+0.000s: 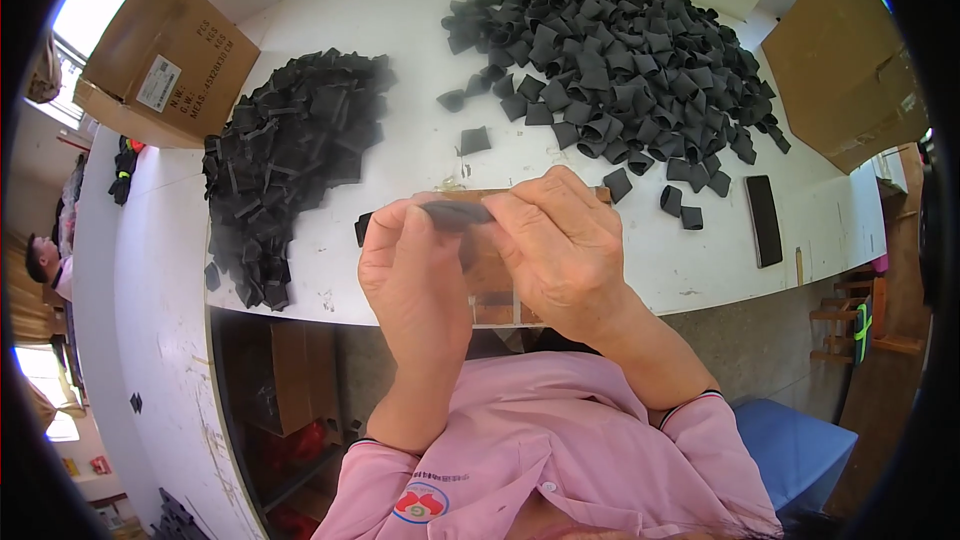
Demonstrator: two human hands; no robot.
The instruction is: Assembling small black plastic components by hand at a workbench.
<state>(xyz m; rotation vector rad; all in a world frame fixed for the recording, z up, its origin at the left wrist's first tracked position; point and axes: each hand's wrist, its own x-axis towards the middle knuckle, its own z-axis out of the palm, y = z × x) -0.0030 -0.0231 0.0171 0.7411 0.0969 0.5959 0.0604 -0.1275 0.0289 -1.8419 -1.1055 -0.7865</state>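
Both hands are pinching one small black band (455, 213) between them, held up over the near edge of the worktop (420, 90), roughly dead centre of view. Its long axis is running 9-to-3 o'clock, left to right, spanning the gap between the two hands.

Left hand (412, 275) is closing thumb and fingertips narrow on the band's 9 o'clock end; right hand (560, 240) is closing narrow on the 3 o'clock end, fingers curling over the top. Both are equally near, both touching it. Whether the band is flat or a folded loop I cannot tell, as the fingers are covering most of it.

Just behind the hands, a brown board (490, 280) is lying on the worktop, mostly hidden by them.

Going outward: at 1 o'clock, a big loose pile of black loops (620, 60), with a few strays trailing toward the hands. At 10 o'clock, a tighter stacked heap of black pieces (290, 160), well apart from the first pile. At 3 o'clock, a flat black strip (765, 220) is lying alone near the worktop edge.

Cardboard boxes are sitting at the far corners: one at 10 o'clock (165, 55), one at 2 o'clock (845, 70). Another person (45, 265) is showing at the far 9 o'clock rim.
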